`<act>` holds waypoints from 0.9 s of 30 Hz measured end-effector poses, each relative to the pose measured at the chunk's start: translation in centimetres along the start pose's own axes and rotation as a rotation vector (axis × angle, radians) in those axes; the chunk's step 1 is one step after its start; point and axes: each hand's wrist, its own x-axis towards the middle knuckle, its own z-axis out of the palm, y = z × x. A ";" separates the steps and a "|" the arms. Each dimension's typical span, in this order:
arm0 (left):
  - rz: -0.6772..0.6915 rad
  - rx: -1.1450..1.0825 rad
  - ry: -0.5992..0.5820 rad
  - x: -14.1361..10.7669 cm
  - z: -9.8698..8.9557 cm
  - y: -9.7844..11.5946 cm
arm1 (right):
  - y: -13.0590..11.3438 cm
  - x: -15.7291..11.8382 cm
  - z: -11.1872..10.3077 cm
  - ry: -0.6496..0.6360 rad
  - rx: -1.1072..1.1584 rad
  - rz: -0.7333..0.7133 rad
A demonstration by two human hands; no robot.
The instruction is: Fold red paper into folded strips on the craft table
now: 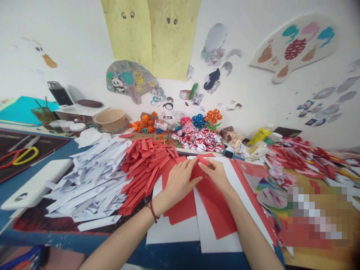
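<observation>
My right hand (215, 174) pinches the top end of a red paper sheet (216, 210) between thumb and fingers, and that end looks bent over. My left hand (180, 178) rests on red paper just beside it, fingers stretched forward and thumb apart. More red paper (182, 212) and white paper sheets (174, 233) lie beneath both hands, partly hidden by the wrists. To the left sits a heap of folded red paper strips (143, 172), with a larger pile of folded white paper strips (90, 180) beyond it.
Scissors (25, 154) and a white power bank (39, 183) lie at the left. Along the wall stand a round wooden bowl (109, 119), paper flowers (201, 138) and a yellow bottle (260, 135). Loose red and white strips (298, 157) cover the right side.
</observation>
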 end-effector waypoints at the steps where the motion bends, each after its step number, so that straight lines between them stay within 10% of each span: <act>1: -0.015 -0.021 0.003 0.0 -0.1 0.0 | -0.2 -0.1 0.0 -0.027 0.004 -0.001; 27: -0.354 -0.796 -0.021 1.3 -1.1 -1.6 | -0.3 -0.2 -0.6 -0.085 -0.026 -0.007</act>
